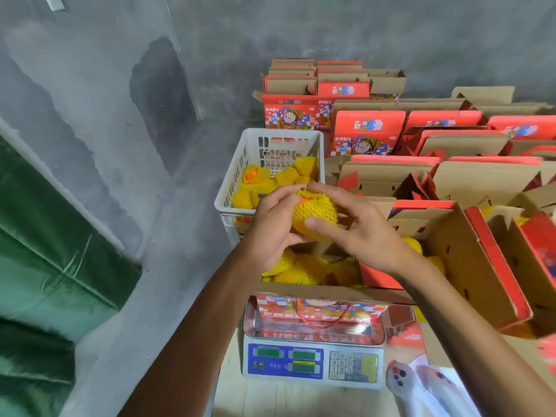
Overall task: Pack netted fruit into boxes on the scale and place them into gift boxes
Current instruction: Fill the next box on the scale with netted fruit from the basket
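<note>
A netted fruit (313,215) is held over the open box on the scale, clamped between both hands: the left hand (275,224) is curled round its left side, with fingertips at the net's open top, and the right hand (352,227) is curled round its right side, thumb across the front and forefinger reaching to the gathered top. The yellow foam net's opening is pointed up and away from the wearer, orange skin showing in the gap below the left fingertips; the fruit looks nearly round, so the long axis is judged to run through the net's mouth, tilted slightly from vertical. Directly beneath the hands, the cardboard box (451,248) is seen to be partly filled, several netted fruits (301,270) lying in its near left part; its far right part is hidden by the right forearm. The box is standing on the electronic scale (313,361), whose readouts cannot be read. Just beyond the left hand, a white plastic crate (234,182) holds more netted fruit, so supply remains. Beyond and to the right of the right hand, many red gift boxes (370,130) are stood open; their contents cannot be seen. Packing is judged to be midway for this box; weighing, closing and transfer appear outstanding.
</note>
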The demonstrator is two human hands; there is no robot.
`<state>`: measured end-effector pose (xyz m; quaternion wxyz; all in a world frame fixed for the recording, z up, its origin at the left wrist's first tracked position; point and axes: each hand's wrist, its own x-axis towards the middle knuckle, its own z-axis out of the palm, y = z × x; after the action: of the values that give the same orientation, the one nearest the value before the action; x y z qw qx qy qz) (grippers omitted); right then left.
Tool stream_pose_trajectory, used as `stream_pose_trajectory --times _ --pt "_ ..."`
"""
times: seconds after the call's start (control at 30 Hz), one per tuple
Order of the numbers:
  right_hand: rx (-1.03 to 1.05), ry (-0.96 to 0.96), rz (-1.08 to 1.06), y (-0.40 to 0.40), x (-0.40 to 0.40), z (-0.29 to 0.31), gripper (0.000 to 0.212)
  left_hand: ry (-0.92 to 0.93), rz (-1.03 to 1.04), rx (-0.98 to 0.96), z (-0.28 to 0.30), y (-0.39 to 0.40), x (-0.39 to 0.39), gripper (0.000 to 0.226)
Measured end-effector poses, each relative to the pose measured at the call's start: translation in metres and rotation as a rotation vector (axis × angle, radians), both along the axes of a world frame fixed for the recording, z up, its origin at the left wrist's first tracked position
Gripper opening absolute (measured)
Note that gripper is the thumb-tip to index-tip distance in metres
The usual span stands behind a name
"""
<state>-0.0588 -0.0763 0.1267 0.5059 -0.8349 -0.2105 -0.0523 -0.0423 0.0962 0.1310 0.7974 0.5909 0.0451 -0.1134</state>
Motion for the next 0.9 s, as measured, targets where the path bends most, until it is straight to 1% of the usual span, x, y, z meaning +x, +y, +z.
stream_pose_trajectory --times 0.07,0.1,0.17,0.27,0.37,0.4,0.5,0.57,0.63,0.7,0.8,0.87,0.9 --pt "-0.147 0.034 0.032 -0.004 -0.001 -0.004 0.076 0.077 0.002 -0.028 -0.006 -0.003 -0.003 0.019" --pt "-0.236 0.03 0.033 -0.005 0.0 -0.006 0.082 0.108 0.0 -0.035 -0.01 -0.003 -0.005 0.019" --pt "-0.387 -0.009 0.043 -0.005 0.005 -0.007 0.091 0.156 -0.007 -0.056 -0.016 -0.001 -0.008 0.023" --pt "-0.484 0.003 0.071 -0.006 0.008 -0.01 0.096 0.212 0.046 -0.092 -0.022 0.002 -0.01 0.024" --pt "-0.544 -0.023 0.114 -0.006 0.011 -0.014 0.09 0.21 0.132 -0.061 -0.026 0.0 -0.012 0.023" --pt "-0.564 -0.023 0.125 -0.006 0.014 -0.014 0.086 0.193 0.149 -0.004 -0.027 -0.001 -0.012 0.023" --pt "-0.687 0.097 0.09 -0.005 0.025 -0.014 0.078 0.067 0.131 0.305 -0.035 -0.002 -0.011 0.021" --pt "-0.852 0.163 0.058 -0.002 0.032 -0.018 0.081 0.024 0.1 0.428 -0.04 -0.001 -0.01 0.023" --pt "-1.007 0.185 0.039 0.002 0.039 -0.024 0.083 0.011 0.101 0.475 -0.046 0.001 -0.01 0.031" --pt "-1.103 0.172 0.074 0.006 0.045 -0.032 0.079 0.006 0.101 0.506 -0.049 0.003 -0.011 0.034" --pt "-1.145 0.153 0.138 0.013 0.047 -0.041 0.069 0.017 0.087 0.53 -0.052 0.008 -0.01 0.041" --pt "-1.183 0.065 0.168 0.015 0.045 -0.051 0.07 0.029 0.064 0.538 -0.05 0.011 -0.011 0.047" --pt "-1.19 0.005 0.175 0.015 0.044 -0.054 0.071 0.029 0.052 0.545 -0.048 0.012 -0.012 0.046"
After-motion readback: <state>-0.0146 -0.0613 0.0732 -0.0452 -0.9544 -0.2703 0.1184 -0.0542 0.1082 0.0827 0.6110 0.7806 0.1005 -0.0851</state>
